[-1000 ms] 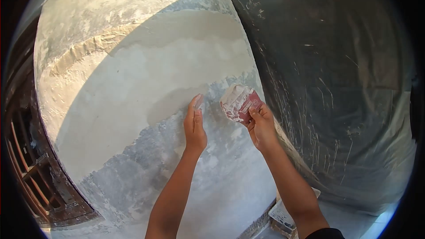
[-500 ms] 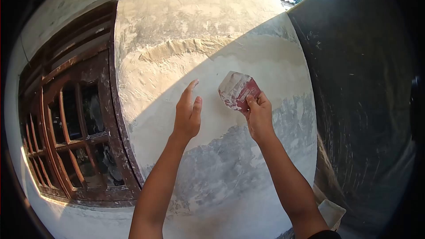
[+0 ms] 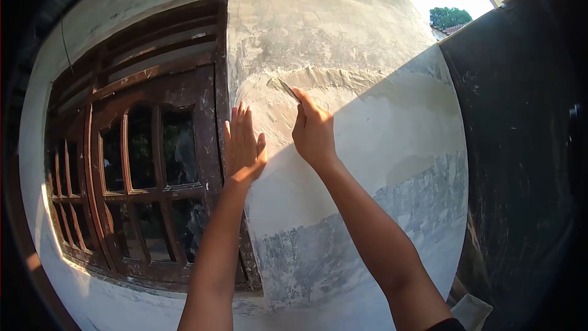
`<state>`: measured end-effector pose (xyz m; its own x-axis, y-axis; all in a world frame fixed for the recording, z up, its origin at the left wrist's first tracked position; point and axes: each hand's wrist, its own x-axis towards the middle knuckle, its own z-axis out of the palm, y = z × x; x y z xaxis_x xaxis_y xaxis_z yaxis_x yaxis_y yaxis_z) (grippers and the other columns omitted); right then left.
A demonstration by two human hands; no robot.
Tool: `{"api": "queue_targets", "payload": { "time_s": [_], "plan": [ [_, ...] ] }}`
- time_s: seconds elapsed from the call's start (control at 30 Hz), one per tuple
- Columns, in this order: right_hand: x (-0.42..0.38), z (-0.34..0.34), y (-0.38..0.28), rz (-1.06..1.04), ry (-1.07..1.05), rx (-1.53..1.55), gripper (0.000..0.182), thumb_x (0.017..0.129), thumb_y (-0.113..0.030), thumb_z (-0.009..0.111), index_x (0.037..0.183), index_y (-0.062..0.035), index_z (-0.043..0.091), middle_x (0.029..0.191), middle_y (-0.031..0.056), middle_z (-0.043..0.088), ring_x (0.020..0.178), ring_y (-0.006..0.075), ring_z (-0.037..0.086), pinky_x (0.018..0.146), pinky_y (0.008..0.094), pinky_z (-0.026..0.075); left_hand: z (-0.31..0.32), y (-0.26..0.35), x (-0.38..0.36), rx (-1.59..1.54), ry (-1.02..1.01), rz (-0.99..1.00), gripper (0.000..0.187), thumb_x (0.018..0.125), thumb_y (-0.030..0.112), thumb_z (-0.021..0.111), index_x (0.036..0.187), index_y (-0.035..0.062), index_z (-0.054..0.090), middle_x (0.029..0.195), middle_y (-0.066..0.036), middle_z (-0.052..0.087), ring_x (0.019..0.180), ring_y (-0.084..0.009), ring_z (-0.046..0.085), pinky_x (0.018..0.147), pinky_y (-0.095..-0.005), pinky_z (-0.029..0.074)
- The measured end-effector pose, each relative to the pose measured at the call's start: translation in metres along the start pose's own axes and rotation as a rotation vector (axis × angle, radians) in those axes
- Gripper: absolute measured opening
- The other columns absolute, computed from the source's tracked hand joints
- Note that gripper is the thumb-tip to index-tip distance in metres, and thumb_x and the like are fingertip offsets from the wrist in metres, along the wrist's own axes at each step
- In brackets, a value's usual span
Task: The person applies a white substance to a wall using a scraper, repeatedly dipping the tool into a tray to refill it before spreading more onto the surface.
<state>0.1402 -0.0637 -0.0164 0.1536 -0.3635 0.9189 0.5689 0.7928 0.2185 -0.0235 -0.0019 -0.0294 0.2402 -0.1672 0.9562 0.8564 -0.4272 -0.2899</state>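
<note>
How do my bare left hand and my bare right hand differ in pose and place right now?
Your bare left hand is open, its fingers pointing up; your bare right hand is closed around a thin, flat scraper. In this view the left hand overlaps the brown wooden window frame's edge, while the right hand is nearer the rough, cream plaster ridge. Both are bare and raised before the wall.

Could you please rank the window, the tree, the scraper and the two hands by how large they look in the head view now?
1. The window
2. The left hand and the right hand, too alike to rank
3. The tree
4. The scraper, which shows nearly edge-on
</note>
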Motion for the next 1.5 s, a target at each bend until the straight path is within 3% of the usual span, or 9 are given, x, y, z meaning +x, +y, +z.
{"api": "queue_targets", "payload": {
  "time_s": [0.23, 0.5, 0.63, 0.8, 0.9, 1.1, 1.27, 1.4, 1.5],
  "plan": [
    [0.0, 0.076, 0.021, -0.112, -0.01, -0.244, 0.047, 0.08, 0.003, 0.048, 0.127, 0.0074, 0.047, 0.123, 0.0284, 0.054, 0.116, 0.0429, 0.051, 0.099, 0.0442, 0.042, 0.0, -0.011, -0.009, -0.152, 0.291, -0.021, 0.057, 0.092, 0.024, 0.041, 0.14, -0.003, 0.025, 0.145, -0.023, 0.03, 0.137, -0.0385, 0.026, 0.111, -0.0505, 0.02],
    [-0.007, 0.112, 0.008, -0.118, -0.197, -0.833, 0.047, 0.082, -0.01, 0.05, 0.127, 0.0064, 0.05, 0.131, 0.0251, 0.05, 0.127, 0.0376, 0.044, 0.105, 0.0429, 0.037, 0.002, -0.009, -0.011, -0.113, 0.51, -0.003, 0.052, 0.091, 0.025, 0.042, 0.132, -0.0065, 0.034, 0.13, -0.027, 0.041, 0.122, -0.0419, 0.039, 0.102, -0.0505, 0.028],
    [-0.013, 0.098, -0.009, -0.058, -0.431, -0.872, 0.048, 0.082, -0.011, 0.05, 0.126, 0.0074, 0.05, 0.127, 0.0247, 0.053, 0.12, 0.0361, 0.05, 0.101, 0.0399, 0.04, 0.003, -0.012, -0.014, -0.117, 0.533, -0.032, 0.053, 0.091, 0.026, 0.043, 0.131, -0.0063, 0.034, 0.129, -0.027, 0.041, 0.121, -0.0418, 0.04, 0.102, -0.0505, 0.027],
    [-0.025, 0.044, -0.012, -0.224, -0.211, -0.527, 0.056, 0.076, -0.005, 0.055, 0.131, 0.0023, 0.048, 0.099, 0.0117, 0.06, 0.096, 0.0257, 0.057, 0.083, 0.038, 0.045, 0.007, -0.016, -0.013, -0.104, 0.48, -0.081, 0.061, 0.094, 0.042, 0.035, 0.132, -0.0053, 0.031, 0.13, -0.027, 0.037, 0.123, -0.0405, 0.037, 0.103, -0.0502, 0.027],
    [0.017, 0.024, 0.005, -0.152, -0.05, -0.378, 0.067, 0.07, 0.006, 0.051, 0.136, -0.0085, 0.048, 0.086, 0.0084, 0.055, 0.083, 0.0251, 0.054, 0.077, 0.0377, 0.042, 0.003, -0.008, -0.013, -0.145, 0.423, -0.095, 0.057, 0.091, 0.028, 0.046, 0.133, -0.0067, 0.029, 0.131, -0.028, 0.036, 0.124, -0.0433, 0.035, 0.105, -0.0499, 0.027],
    [0.096, 0.025, 0.063, -0.036, 0.052, -0.234, 0.062, 0.077, 0.0, 0.056, 0.138, -0.0113, 0.047, 0.091, 0.0142, 0.062, 0.09, 0.0286, 0.058, 0.083, 0.0368, 0.045, 0.01, -0.014, -0.015, -0.292, 0.267, -0.146, 0.065, 0.083, 0.016, 0.055, 0.138, -0.0034, 0.024, 0.135, -0.028, 0.031, 0.125, -0.0454, 0.034, 0.106, -0.0501, 0.027],
    [0.111, 0.048, 0.084, -0.076, -0.283, -0.371, 0.065, 0.076, -0.011, 0.063, 0.138, -0.0142, 0.047, 0.095, 0.0164, 0.057, 0.095, 0.0321, 0.056, 0.085, 0.0392, 0.044, 0.007, -0.01, -0.015, -0.264, 0.209, -0.106, 0.065, 0.084, 0.015, 0.055, 0.138, -0.0022, 0.024, 0.138, -0.029, 0.027, 0.126, -0.0462, 0.033, 0.106, -0.0499, 0.028],
    [0.141, 0.026, 0.093, 0.065, 0.04, -0.607, 0.06, 0.075, -0.012, 0.062, 0.134, -0.014, 0.053, 0.098, 0.0114, 0.06, 0.098, 0.0284, 0.058, 0.086, 0.0413, 0.044, 0.005, -0.01, -0.017, -0.261, 0.165, -0.093, 0.065, 0.083, 0.013, 0.056, 0.138, -0.0025, 0.025, 0.138, -0.03, 0.026, 0.126, -0.0466, 0.033, 0.106, -0.0498, 0.029],
    [0.137, 0.034, 0.093, 0.014, -0.076, -0.291, 0.061, 0.072, -0.011, 0.064, 0.133, -0.0119, 0.053, 0.094, 0.0141, 0.061, 0.095, 0.0302, 0.06, 0.086, 0.0379, 0.045, 0.004, -0.007, -0.017, -0.293, 0.156, -0.097, 0.063, 0.083, 0.011, 0.054, 0.136, -0.0038, 0.025, 0.137, -0.029, 0.026, 0.127, -0.0445, 0.032, 0.108, -0.0483, 0.027]
  ]
}}
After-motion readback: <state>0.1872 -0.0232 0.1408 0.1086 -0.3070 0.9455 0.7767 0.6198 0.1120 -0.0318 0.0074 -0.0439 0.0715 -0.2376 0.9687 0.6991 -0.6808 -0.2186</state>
